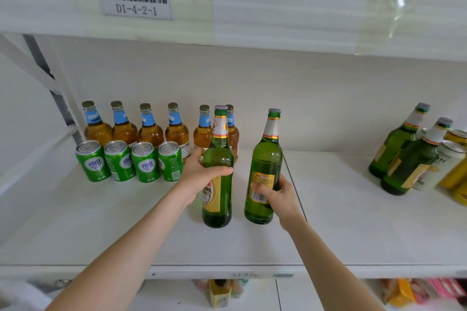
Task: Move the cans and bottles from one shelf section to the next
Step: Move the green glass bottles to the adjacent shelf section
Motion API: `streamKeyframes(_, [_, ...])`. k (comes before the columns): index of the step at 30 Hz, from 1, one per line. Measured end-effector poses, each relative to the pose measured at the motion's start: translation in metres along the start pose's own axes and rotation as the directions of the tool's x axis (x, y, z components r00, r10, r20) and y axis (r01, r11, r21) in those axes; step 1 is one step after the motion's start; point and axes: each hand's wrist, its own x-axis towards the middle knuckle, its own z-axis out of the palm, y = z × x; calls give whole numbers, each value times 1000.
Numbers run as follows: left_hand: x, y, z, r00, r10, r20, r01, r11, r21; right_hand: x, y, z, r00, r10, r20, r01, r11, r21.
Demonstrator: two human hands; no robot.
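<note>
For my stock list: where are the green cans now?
In the head view, the green cans stand in a row on the left shelf section, just in front of the amber bottles and left of the left hand.

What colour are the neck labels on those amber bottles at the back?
Light blue with white lettering; the head view shows the neck labels clearly.

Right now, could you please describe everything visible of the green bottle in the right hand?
The green bottle is tall green glass, with a greyish cap, pale neck foil banded red and yellow, and a yellow label whose barcode faces the camera. Nearly upright, it is just left of the seam in the white shelf. The right hand grips its label; whether its base touches the shelf I cannot tell.
</note>
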Motion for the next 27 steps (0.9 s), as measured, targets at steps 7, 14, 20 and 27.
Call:
streamKeyframes(7, [-47, 5, 47, 1000, 11, -20, -11, 1000, -17, -41, 0, -52, 1000, -7, 16, 7, 1000, -13])
streamKeyframes(14, [-98, 3, 111, 1000, 2, -1, -2, 1000, -30, -89, -1, -120, 1000, -16, 11, 16, 999, -36])
streamKeyframes(20, [-114, 3, 166, 999, -2, 43, 1, 1000, 16, -109, 0, -171, 1000, -22, -20, 21, 998, -66])
streamKeyframes(27, [-93, 9, 226, 995, 13, 95, -16, 999, 39, -93, 3, -226, 995, -22, -99, 18, 999, -46])
